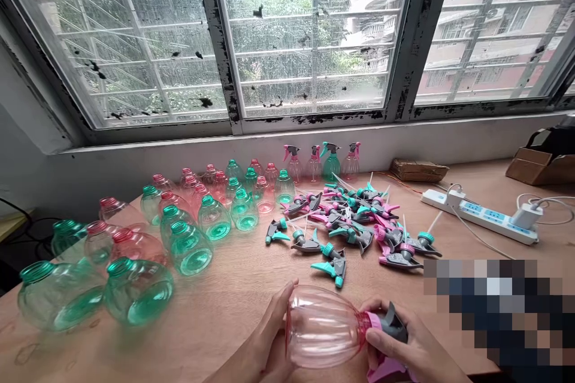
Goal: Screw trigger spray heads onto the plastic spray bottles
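A clear pink spray bottle (323,328) lies on its side between my hands at the table's near edge, its neck pointing right. My left hand (272,330) is wrapped round the bottle's base. At the neck, my right hand (415,344) grips a grey and pink trigger sprayer (394,324), whose pink collar sits against the bottle's mouth. How far the collar is screwed on I cannot tell. Beyond my hands lies a heap of loose trigger sprayers (354,212) in grey with pink or teal parts, some with white tubes showing.
Several open green bottles (139,293) and pink bottles (141,245) stand on the wooden table (215,317) at left. Bottles with sprayers fitted (331,164) line the wall. A power strip (480,215), a flattened cardboard piece (417,170), a cardboard box (534,161) and a blurred-out patch are at right.
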Motion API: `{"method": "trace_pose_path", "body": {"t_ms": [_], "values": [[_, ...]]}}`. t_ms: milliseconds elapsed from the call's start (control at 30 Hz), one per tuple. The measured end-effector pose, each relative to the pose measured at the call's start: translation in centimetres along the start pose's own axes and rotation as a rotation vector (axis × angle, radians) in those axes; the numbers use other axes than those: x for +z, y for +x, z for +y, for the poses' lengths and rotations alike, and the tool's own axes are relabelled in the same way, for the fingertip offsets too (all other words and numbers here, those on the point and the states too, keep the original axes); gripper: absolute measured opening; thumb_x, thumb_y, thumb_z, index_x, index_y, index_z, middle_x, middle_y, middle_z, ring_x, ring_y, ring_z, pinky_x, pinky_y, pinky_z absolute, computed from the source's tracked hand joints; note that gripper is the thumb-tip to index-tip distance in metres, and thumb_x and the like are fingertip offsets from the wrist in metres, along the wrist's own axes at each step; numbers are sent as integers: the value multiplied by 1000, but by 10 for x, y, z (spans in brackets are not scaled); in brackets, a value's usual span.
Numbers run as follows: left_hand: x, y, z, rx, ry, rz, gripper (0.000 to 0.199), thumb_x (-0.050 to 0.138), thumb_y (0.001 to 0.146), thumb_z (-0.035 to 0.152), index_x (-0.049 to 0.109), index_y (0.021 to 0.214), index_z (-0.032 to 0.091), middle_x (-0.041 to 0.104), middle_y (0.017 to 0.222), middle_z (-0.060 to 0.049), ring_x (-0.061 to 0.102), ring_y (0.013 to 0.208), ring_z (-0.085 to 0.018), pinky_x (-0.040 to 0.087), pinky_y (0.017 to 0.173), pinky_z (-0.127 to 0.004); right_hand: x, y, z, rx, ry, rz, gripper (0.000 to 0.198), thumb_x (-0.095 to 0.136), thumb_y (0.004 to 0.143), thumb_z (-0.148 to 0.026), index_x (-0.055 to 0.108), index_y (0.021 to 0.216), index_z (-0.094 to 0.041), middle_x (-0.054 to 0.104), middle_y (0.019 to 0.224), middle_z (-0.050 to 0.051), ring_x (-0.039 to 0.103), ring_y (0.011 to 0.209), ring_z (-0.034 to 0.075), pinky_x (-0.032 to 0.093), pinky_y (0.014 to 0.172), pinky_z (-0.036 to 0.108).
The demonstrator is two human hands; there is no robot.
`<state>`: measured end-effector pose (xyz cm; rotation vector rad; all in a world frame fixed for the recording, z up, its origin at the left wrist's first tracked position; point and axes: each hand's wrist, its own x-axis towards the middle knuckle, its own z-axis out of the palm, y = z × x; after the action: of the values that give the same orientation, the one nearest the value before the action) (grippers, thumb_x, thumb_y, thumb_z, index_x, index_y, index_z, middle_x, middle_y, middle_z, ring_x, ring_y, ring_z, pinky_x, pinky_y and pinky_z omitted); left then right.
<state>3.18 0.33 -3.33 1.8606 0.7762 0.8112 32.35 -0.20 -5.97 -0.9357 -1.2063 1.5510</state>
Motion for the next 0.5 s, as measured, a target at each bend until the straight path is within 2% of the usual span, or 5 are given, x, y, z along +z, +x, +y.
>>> {"method": "trace_pose_path", "body": {"t_ms": [100,200,267,400,500], "values": [[1,1,-7,97,36,-4,75,53,96,55,12,158,41,16,169,-6,17,154,-36,31,119,-53,-1,-4,3,3,-37,-14,35,79,81,-45,63,92,-16,76,58,1,69,52,16,48,52,22],[0,0,-12,112,87,-9,109,73,82,56,-3,158,39,19,168,-12,23,152,-38,30,118,-57,-1,-8,6,14,-39,-34,40,79,80,-50,62,92,-16,74,58,1,66,51,16,43,50,24],[-1,1,-12,112,135,8,118,79,77,54,-4,158,37,23,167,-14,28,150,-39,28,119,-58,0,-11,7,52,-37,-24,44,79,77,-54,63,94,-16,73,59,1,64,53,16,41,51,24],[-2,2,-4,193,275,26,90,69,89,47,13,158,35,23,167,-14,36,147,-38,36,117,-54,-2,-14,7,112,-48,19,50,81,72,-58,64,90,-15,68,58,-1,60,51,14,34,50,23],[-4,0,5,301,471,24,66,49,103,24,14,157,39,16,169,-9,31,151,-32,41,116,-47,-3,-15,8,128,-31,6,51,79,71,-62,62,86,-16,66,56,-2,60,48,14,34,48,22]]}}
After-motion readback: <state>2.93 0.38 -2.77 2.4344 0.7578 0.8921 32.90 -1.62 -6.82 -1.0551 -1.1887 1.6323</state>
